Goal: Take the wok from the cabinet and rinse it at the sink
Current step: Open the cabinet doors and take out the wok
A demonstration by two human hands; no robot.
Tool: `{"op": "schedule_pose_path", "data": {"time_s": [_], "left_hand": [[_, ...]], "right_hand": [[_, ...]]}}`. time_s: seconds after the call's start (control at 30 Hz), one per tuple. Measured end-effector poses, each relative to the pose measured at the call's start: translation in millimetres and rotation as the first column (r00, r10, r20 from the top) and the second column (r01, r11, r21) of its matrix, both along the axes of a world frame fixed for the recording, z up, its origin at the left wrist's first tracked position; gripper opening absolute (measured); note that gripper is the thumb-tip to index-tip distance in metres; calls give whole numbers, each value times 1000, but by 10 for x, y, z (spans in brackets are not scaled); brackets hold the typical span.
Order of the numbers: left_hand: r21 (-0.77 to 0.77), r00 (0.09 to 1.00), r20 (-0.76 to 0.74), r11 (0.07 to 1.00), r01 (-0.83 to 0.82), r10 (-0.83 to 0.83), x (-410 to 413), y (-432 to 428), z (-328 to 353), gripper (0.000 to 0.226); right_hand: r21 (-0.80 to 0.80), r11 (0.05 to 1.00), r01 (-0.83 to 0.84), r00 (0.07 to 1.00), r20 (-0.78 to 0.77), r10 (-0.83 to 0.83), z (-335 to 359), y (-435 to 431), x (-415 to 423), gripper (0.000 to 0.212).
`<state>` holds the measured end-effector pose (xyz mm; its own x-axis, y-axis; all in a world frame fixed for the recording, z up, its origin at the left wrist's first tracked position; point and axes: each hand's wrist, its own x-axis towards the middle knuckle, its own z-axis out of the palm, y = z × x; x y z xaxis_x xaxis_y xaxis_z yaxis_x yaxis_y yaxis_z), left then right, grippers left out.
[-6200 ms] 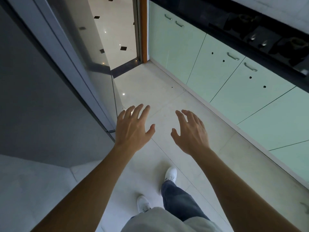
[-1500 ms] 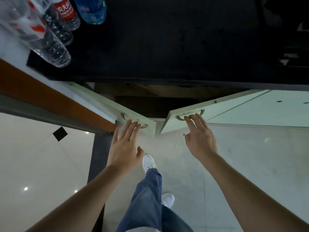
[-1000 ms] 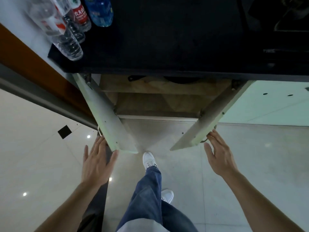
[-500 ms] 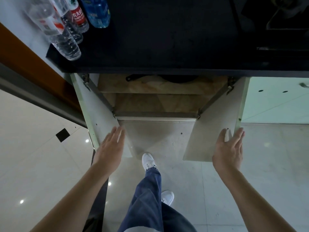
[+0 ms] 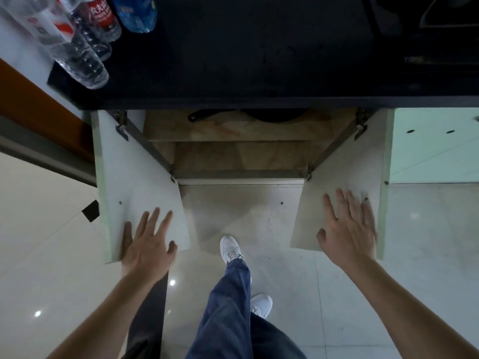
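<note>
The cabinet (image 5: 241,161) under the black counter stands open, both doors swung wide. On its upper shelf lies a dark wok (image 5: 274,116), mostly hidden by the counter edge, with its black handle (image 5: 202,115) pointing left. My left hand (image 5: 147,244) rests flat, fingers spread, on the inside of the left door (image 5: 134,187). In the same way my right hand (image 5: 347,229) lies flat on the inside of the right door (image 5: 344,182). Neither hand holds anything.
Several plastic water bottles (image 5: 77,40) lie on the black counter (image 5: 259,47) at the left. A stove edge (image 5: 440,22) shows at the top right. Pale green cabinet fronts (image 5: 435,146) continue to the right. My legs and white shoes (image 5: 230,248) stand on the tiled floor.
Both doors went from just pulled ajar to fully wide. My hands left the handles and now press flat on the doors' inner faces. The shelf and wok came into sight.
</note>
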<state>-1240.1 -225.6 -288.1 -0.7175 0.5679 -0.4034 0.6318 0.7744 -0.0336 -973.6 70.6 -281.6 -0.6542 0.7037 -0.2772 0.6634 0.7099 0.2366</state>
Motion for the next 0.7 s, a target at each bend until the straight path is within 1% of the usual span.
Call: {"op": "schedule_pose_path", "data": {"time_s": [0.07, 0.17, 0.27, 0.33, 0.4, 0.53, 0.63, 0.7], "left_hand": [[18, 999, -10, 999, -36, 36, -91, -188, -23, 76], [-22, 994, -50, 995, -95, 93, -258, -397, -43, 74], [-63, 987, -79, 987, -145, 140, -357, -483, -85, 72], [-66, 986, -93, 987, -147, 140, -394, -424, -112, 72], [-42, 991, -104, 995, -85, 81, -481, -238, -162, 73], [42, 993, -93, 996, 75, -71, -783, 369, -350, 71], [135, 972, -123, 967, 218, -202, -1092, 913, -524, 68], [169, 948, -159, 939, 300, -275, -1294, 1260, -593, 69]], "right_hand": [[-29, 1000, 8, 1000, -17, -9, -90, 114, 147, 84], [-50, 999, 20, 1000, -8, -20, -246, 320, 368, 87], [-62, 994, 86, 996, -14, -87, -394, 487, 488, 90], [-69, 989, 132, 991, -25, -134, -426, 542, 488, 90], [-64, 984, 163, 985, -43, -166, -447, 551, 438, 88], [-95, 982, 165, 983, -62, -171, -485, 424, 188, 83], [-110, 983, 148, 983, -89, -158, -602, 265, -100, 83], [-117, 983, 139, 979, -136, -155, -704, 171, -297, 83]]}}
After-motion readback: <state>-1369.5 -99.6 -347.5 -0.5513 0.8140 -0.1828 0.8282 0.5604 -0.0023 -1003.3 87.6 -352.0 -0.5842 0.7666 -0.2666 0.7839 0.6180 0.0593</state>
